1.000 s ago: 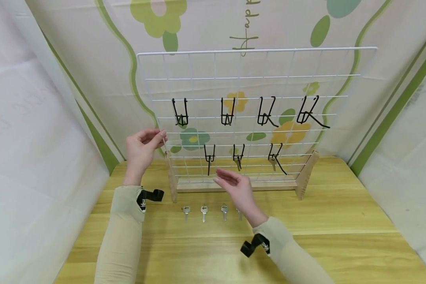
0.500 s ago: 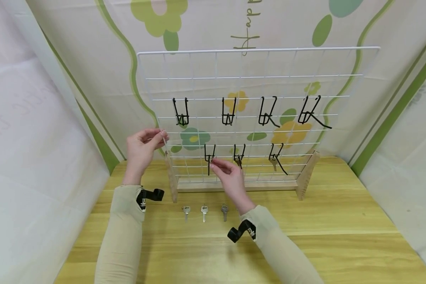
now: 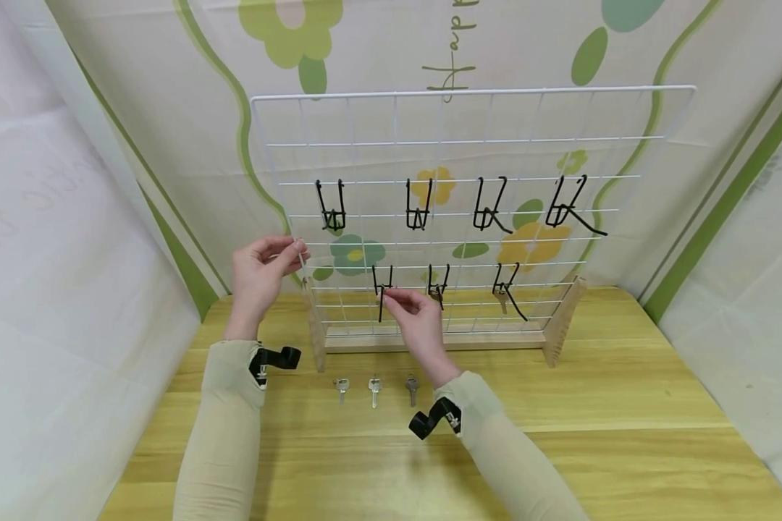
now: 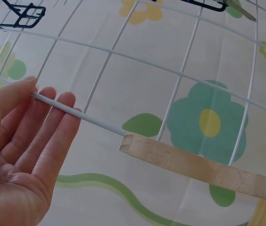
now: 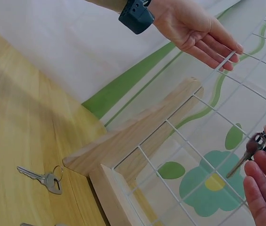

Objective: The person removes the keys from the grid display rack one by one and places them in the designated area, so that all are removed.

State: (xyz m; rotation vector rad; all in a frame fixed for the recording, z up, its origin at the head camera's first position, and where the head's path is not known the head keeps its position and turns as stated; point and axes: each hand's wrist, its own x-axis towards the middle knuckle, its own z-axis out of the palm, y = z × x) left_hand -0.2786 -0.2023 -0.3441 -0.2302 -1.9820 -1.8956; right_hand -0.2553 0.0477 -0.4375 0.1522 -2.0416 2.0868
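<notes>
Fabric [image 3: 378, 43] printed with flowers, leaves and lettering forms the backdrop behind the wire grid [image 3: 472, 92], which is the reference for all positions below. The wood-grain counter [image 3: 625, 405] extends beneath the grid and in front of it. The wooden stand [image 3: 563, 322] supports the grid at its lower edge, with one upright at each side and a rail between them.

The left hand [image 3: 258, 278] is at the grid's left edge and pinches the rim wire, thumb on one side and fingers on the other. The right hand [image 3: 422, 325] is in front of the grid's lower left portion, thumb and fingers pinching the held key [image 5: 241, 163] at its head end, beside the lower left hook [image 3: 381, 307]. The fingers partly cover this contact; whether the key is on the hook cannot be determined.

Four black hooks [image 3: 333, 211] form a row across the grid's middle height. Below them, the lower middle hook [image 3: 439, 276] and the lower right hook [image 3: 514, 302] each carry a key.

Three loose keys [image 3: 374, 389] lie on the counter in a spaced row, in front of the grid's left half. The leftmost bears a small ring [image 5: 62, 170].
</notes>
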